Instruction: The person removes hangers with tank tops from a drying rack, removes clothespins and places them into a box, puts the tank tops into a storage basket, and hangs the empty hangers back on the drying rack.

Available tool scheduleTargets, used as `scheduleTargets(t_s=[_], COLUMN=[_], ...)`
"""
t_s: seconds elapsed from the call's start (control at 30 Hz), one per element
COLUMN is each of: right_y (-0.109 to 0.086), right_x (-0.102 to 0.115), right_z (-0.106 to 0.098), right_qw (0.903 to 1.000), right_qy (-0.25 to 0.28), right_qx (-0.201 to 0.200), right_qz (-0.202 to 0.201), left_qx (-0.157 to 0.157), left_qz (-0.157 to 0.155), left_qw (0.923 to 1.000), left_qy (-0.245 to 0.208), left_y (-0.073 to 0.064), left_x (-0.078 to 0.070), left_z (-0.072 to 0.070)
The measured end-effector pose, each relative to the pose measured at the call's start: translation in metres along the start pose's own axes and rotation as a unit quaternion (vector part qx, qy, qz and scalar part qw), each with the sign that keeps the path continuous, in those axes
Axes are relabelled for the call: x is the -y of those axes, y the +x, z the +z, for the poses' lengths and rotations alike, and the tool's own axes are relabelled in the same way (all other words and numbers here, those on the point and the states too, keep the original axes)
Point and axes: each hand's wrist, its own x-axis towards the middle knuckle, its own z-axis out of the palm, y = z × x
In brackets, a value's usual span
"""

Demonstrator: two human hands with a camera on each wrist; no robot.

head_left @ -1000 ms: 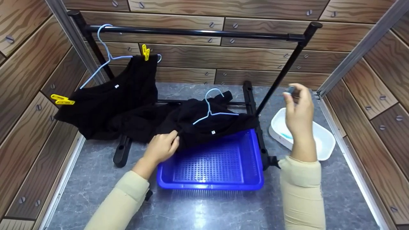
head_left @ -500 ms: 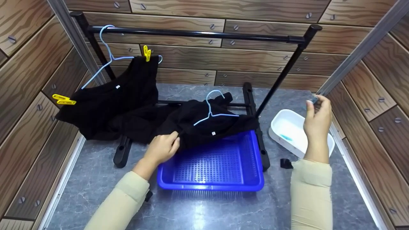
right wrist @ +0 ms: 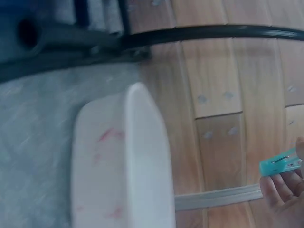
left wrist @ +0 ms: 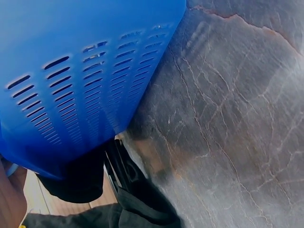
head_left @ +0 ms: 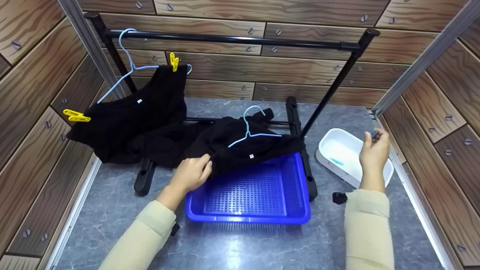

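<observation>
My left hand (head_left: pixel 192 173) grips the edge of a black shirt (head_left: pixel 221 161), right over the blue basket's rim. A light blue hanger (head_left: pixel 247 129) runs inside that shirt's neck, its hook pointing up. In the right wrist view, a teal clothespin (right wrist: pixel 280 162) is pinched between the thumb and fingers of my right hand (right wrist: pixel 289 192). The head view has my right hand (head_left: pixel 375 153) above the far right end of a white plastic container (head_left: pixel 324 159), where a teal item (head_left: pixel 336 161) lies. Several fingertips of my left hand are hidden against the cloth.
A black garment rack (head_left: pixel 225 39) spans the back. At its left, another black shirt (head_left: pixel 150 93) hangs on a light blue hanger (head_left: pixel 119 82) with yellow clothespins (head_left: pixel 174 62) at its shoulders. The blue basket (head_left: pixel 247 218) stands in front. Wood-patterned walls (head_left: pixel 450 116) enclose the floor.
My right hand has moved right and down, keeping the clothespin in its fingers, and uncovers more of the white container. My left hand stays on the black shirt.
</observation>
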Motion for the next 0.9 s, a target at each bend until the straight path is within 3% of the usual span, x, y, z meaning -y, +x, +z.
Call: scheduleTargets(t_s=[0.2,0.47,0.67,0.9], right_y=[-0.001,-0.004,-0.008,-0.013], right_x=[-0.035,-0.056,-0.067,-0.075], right_z=[0.011,0.017,0.02,0.017], right_qw=[0.9968,0.9864,0.9687,0.9384], right_qy=[-0.03,-0.07,-0.125,-0.199], right_qx=[0.047,0.109,0.169,0.243], right_qz=[0.056,0.102,0.132,0.145], left_qx=[-0.005,-0.001,0.0,0.011], left_qz=[0.001,-0.001,-0.005,-0.008], left_qw=[1.0,1.0,1.0,0.9998], left_qy=[0.001,-0.003,-0.004,-0.014], left_y=[0.001,0.001,0.0,-0.002], left_x=[0.0,-0.001,-0.002,-0.003], left_z=[-0.001,-0.001,0.0,0.0])
